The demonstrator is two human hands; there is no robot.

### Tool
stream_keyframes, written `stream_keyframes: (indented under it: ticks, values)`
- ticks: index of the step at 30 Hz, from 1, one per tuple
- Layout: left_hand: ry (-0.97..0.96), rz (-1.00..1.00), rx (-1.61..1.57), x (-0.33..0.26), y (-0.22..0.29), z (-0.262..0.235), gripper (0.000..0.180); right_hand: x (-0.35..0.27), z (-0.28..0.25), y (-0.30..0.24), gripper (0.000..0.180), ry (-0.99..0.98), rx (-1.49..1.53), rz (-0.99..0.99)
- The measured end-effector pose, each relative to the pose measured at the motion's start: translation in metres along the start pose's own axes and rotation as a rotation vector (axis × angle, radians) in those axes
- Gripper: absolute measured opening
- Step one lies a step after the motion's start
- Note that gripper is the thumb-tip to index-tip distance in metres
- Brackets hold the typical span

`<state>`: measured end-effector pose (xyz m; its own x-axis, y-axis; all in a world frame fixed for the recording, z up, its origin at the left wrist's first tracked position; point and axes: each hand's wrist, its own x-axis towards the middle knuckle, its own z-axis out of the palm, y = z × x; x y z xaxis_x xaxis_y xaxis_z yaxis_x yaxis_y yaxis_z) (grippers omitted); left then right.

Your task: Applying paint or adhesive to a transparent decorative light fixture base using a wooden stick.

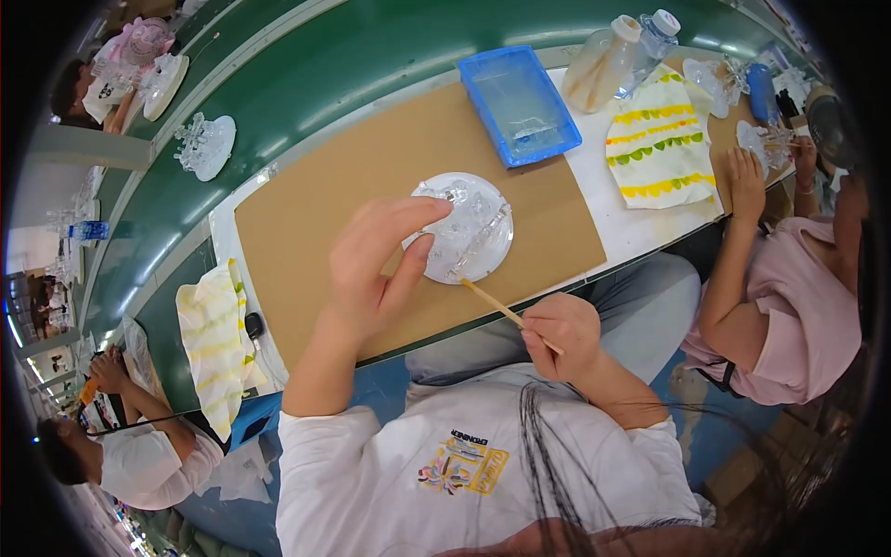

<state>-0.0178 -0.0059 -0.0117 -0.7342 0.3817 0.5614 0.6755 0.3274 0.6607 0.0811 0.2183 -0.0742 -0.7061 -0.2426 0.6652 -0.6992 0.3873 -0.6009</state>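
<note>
Near the front edge of the tabletop (594,172), midway along its length, a white disc (495,252) carrying clear plastic pieces (471,197) lies on a brown cardboard sheet (306,213). The left hand (371,260) is positioned over the left side of the disc, thumb and forefinger apart; contact between the fingertips and the pieces cannot be confirmed. The right hand (561,334) is clamped on a slender wooden stick (497,304), held between thumb and fingers, with its tip at the disc's front rim. The two hands are apart from each other.

Toward the rear edge, a blue tray (471,91) rests partly on the cardboard. Two bottles (603,70) stand to its right. A white cloth with yellow and green bands (661,139) lies toward the right end. At the front left corner, a second banded cloth (209,339) is placed beside a small black object (253,325).
</note>
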Motion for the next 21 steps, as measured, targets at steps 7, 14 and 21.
stream_keyframes:
  ticks: [7,14,21]
  values:
    - [-0.108,0.023,0.052,-0.001,0.005,-0.008,0.028,-0.006,-0.013,-0.002,0.012,0.071,-0.055,0.119]
    - [-0.237,-0.016,-0.040,0.016,0.009,-0.002,0.035,-0.013,-0.017,0.003,0.006,0.115,-0.059,0.150]
    - [-0.490,-0.036,-0.308,0.027,-0.014,0.002,0.031,-0.007,-0.023,0.003,0.012,-0.029,-0.066,0.167]
